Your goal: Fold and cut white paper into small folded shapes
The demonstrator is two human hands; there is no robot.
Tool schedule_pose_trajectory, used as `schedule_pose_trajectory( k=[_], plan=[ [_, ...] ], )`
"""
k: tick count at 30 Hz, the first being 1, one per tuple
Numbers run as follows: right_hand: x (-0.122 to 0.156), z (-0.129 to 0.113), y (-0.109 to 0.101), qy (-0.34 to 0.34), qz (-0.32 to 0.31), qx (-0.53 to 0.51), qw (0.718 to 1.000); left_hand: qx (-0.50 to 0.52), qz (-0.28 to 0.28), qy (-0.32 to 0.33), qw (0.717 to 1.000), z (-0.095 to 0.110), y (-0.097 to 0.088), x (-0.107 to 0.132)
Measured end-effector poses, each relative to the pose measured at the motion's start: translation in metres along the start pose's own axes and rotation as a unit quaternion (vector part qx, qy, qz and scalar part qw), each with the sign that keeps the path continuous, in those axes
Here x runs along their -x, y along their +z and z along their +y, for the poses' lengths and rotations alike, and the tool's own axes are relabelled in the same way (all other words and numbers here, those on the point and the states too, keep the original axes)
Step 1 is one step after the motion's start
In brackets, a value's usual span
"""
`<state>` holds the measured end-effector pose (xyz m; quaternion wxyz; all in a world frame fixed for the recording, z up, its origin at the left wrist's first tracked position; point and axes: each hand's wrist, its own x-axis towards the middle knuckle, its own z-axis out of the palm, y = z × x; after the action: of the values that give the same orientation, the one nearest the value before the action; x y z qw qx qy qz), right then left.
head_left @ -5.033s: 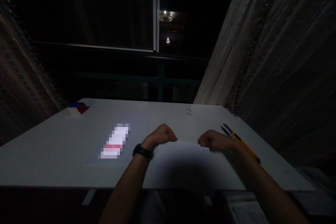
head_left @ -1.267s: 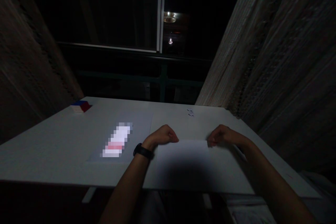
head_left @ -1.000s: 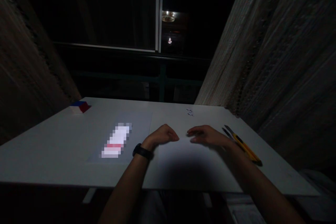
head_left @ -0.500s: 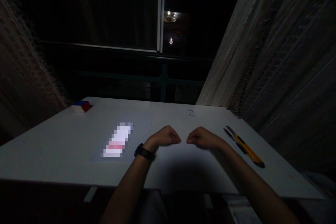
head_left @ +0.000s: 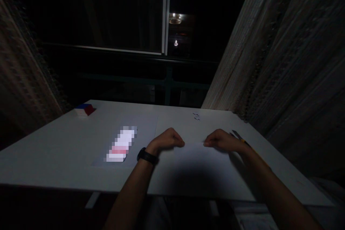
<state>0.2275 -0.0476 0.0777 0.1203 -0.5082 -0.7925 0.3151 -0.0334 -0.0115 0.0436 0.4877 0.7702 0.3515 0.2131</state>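
Note:
A white sheet of paper [head_left: 199, 165] lies on the white table [head_left: 67, 151] right in front of me, in dim light. My left hand [head_left: 168, 139], with a dark watch on its wrist, is curled with fingertips pressed on the paper's far edge at the left. My right hand [head_left: 221, 140] is curled too, fingertips on the same far edge further right. Both hands pinch or press that edge; whether it is a fold I cannot tell.
A yellow utility knife [head_left: 239, 137] and a dark pen lie right of my right hand, partly hidden by my arm. A second sheet with a blurred patch [head_left: 122, 143] lies left. A colour cube [head_left: 84, 109] sits at the far left corner. Curtains hang on both sides.
My right hand slid left along the paper's far edge until it nearly met the left hand, then moved back right. The left hand stayed put.

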Motion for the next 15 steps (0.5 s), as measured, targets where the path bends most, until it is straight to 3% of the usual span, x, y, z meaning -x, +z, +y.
schedule_pose_trajectory(
  k=[7,9,12,14,15],
  plan=[
    [0.011,0.010,-0.017,0.023,0.002,-0.020,1.000,0.025,-0.003,0.011,1.000,-0.002,-0.009,0.001],
    [0.015,0.015,-0.022,0.032,0.022,-0.030,0.999,0.052,0.020,0.000,0.998,-0.003,-0.010,-0.001],
    [0.017,0.023,-0.027,0.050,0.095,-0.060,0.992,0.135,0.109,-0.037,0.984,-0.007,-0.009,-0.007],
    [0.013,0.026,-0.026,0.053,0.167,-0.104,0.979,0.232,0.169,-0.052,0.957,-0.007,-0.009,-0.011],
    [0.009,0.027,-0.024,0.054,0.207,-0.133,0.968,0.287,0.173,-0.055,0.941,-0.007,-0.009,-0.012]
  ],
)
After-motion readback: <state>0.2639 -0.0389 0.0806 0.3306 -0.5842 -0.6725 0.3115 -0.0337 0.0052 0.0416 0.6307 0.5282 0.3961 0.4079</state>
